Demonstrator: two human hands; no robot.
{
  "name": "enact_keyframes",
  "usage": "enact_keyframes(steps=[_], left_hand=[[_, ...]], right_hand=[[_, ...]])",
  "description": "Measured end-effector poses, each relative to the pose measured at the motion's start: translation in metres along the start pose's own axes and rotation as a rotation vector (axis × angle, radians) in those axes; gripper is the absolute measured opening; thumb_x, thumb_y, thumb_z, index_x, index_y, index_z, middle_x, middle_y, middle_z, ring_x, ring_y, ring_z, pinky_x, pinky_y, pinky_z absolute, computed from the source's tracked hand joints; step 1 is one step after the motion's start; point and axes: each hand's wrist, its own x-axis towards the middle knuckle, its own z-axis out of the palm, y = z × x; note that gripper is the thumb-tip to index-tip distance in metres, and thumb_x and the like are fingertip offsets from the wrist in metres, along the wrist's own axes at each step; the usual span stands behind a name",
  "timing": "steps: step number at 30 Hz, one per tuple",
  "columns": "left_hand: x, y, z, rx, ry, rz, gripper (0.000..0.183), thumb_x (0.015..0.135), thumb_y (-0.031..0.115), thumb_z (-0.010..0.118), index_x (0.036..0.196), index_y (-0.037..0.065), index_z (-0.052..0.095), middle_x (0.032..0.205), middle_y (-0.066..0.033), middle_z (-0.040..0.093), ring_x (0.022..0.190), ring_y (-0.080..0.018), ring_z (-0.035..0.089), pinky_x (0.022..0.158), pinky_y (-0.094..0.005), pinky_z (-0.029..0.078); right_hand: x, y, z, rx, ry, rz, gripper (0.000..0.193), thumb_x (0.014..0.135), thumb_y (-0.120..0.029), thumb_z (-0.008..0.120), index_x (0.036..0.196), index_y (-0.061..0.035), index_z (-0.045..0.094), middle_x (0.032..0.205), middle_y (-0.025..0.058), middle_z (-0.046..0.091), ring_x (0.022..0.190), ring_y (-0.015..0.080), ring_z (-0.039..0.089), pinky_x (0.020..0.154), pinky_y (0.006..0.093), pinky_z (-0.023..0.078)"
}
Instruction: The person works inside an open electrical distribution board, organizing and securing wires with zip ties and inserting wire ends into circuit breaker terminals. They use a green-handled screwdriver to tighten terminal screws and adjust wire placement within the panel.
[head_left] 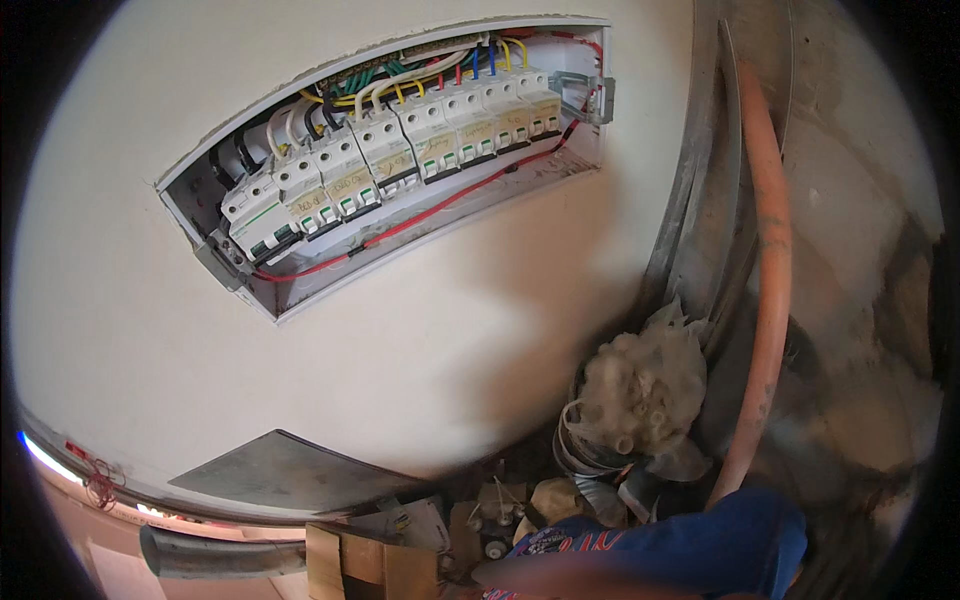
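Note:
Neither of my hands can be made out. At the lower edge lies blue clothing point(730, 540) with printed marks, and a blurred brownish shape point(600, 577) crosses it; I cannot tell what that is. Ahead, an uncovered electrical panel box point(440, 232) is set into the pale wall. A row of white circuit breakers point(365, 160) fills it, several with handwritten tape labels. Black, white, yellow, red and blue wires enter them from above. One red wire point(430, 212) runs loose beneath the row.
Below the panel, a dark flat sheet point(290, 470) leans at the wall. A bucket point(580, 450) holds a plastic bag of pale tubular pieces point(640, 390). An orange pipe point(770, 240) stands at the right. An open cardboard box point(375, 565) and small clutter lie near the bottom.

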Motion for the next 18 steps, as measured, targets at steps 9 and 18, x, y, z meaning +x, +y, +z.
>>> enact_keyframes(steps=[9, 18], left_hand=[[-0.029, -0.07, 0.003, -0.007, -0.063, -0.097, 0.038, 0.096, 0.042, 0.074, 0.107, 0.006, 0.074, 0.092, -0.0194, 0.076, 0.088, -0.0348, 0.077, 0.074, -0.0452, 0.058], [-0.009, -0.076, 0.0, -0.037, -0.086, -0.158, 0.035, 0.096, 0.04, 0.073, 0.106, 0.006, 0.073, 0.088, -0.0184, 0.075, 0.086, -0.0334, 0.077, 0.071, -0.0446, 0.058]], right_hand=[[-0.026, 0.014, -0.022, -0.055, 0.022, 0.081, 0.048, 0.094, -0.052, 0.072, 0.106, -0.0066, 0.083, 0.092, 0.0156, 0.079, 0.086, 0.0313, 0.076, 0.081, 0.0424, 0.057], [-0.051, 0.027, -0.032, -0.096, 0.021, 0.141, 0.048, 0.094, -0.052, 0.072, 0.106, -0.0065, 0.083, 0.091, 0.0158, 0.079, 0.085, 0.0314, 0.076, 0.08, 0.0425, 0.057]])
